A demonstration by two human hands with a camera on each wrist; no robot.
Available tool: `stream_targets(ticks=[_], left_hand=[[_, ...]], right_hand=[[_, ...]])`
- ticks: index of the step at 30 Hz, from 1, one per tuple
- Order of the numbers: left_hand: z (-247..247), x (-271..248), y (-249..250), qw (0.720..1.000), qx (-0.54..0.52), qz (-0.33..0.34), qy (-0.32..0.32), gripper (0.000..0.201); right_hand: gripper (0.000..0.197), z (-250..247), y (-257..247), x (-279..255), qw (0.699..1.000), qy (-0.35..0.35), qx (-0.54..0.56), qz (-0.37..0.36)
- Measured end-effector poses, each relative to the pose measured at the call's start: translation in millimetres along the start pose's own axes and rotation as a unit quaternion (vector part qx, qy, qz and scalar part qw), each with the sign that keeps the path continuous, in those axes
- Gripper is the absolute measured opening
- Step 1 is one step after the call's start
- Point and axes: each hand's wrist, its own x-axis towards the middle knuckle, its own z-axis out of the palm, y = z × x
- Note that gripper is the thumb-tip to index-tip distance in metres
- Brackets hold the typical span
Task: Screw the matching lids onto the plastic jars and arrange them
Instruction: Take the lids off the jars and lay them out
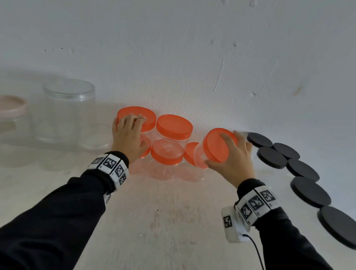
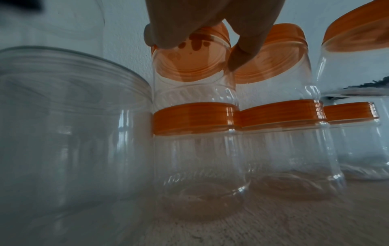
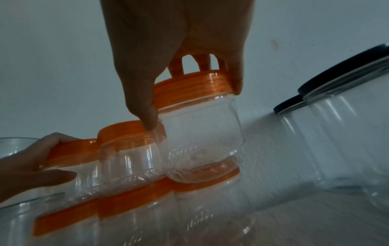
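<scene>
Tilted jar [image 1: 212, 148] in right hand [image 1: 235, 158]

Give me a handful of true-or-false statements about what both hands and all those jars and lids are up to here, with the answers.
1. The right hand holds an orange-lidded jar tilted, above a lone bottom-row jar. True.
2. The left hand rests flat on the table. False: it grips the left top-row jar by its orange lid.
3. Orange-lidded jars are stacked in two rows against the wall. True.
4. The black lids lie to the left. False: they are to the right of the orange jars, on clear jars, as the right wrist view shows.
5. The tall clear jar at left has an orange lid. False: it stands open, with no lid.
</scene>
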Motion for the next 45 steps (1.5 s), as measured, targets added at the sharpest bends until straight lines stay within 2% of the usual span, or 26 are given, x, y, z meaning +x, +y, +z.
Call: stream_targets(ticks=[6,9,12,14,17,20,23,27,34,41,45], left_hand=[[3,0,-3,1.000,0.006,0.010,0.011,0.055],[3,0,-3,1.000,0.009,0.010,0.012,0.054],[3,0,-2,1.000,0.015,0.015,0.015,0.054],[2,0,-2,1.000,0.019,0.013,0.013,0.055],[1,0,-2,1.000,0.022,0.010,0.001,0.054],[1,1,-2,1.000,0.024,0.013,-0.002,0.052],[1,1,-2,0.999,0.035,0.011,-0.010,0.060],[0,1,-1,0.998,0.048,0.001,-0.029,0.064],[-2,2,-3,0.998,0.040,0.026,-0.028,0.068],[-6,1,-4,0.998,0.035,0.027,-0.037,0.069],[-7,2,-3,0.997,0.045,0.023,-0.063,0.067]], right_hand=[[0.077,19,1,18,0.999,-0.007,0.033,0.001],[0.074,24,2,25,0.997,0.006,0.079,0.018],[0.073,30,3,30,0.990,-0.012,0.137,0.032],[0.078,34,7,33,0.989,-0.030,0.143,0.026],[0.098,41,12,37,0.984,-0.021,0.174,0.031],[0.112,47,18,41,0.962,0.014,0.254,0.094],[0.111,57,25,42,0.938,-0.012,0.310,0.155],[0.089,71,29,38,0.941,-0.049,0.277,0.191],[0.073,95,28,23,0.950,-0.021,0.236,0.204],[0.073,93,20,27,0.952,-0.030,0.216,0.213],[0.088,82,18,20,0.952,-0.061,0.194,0.230]])
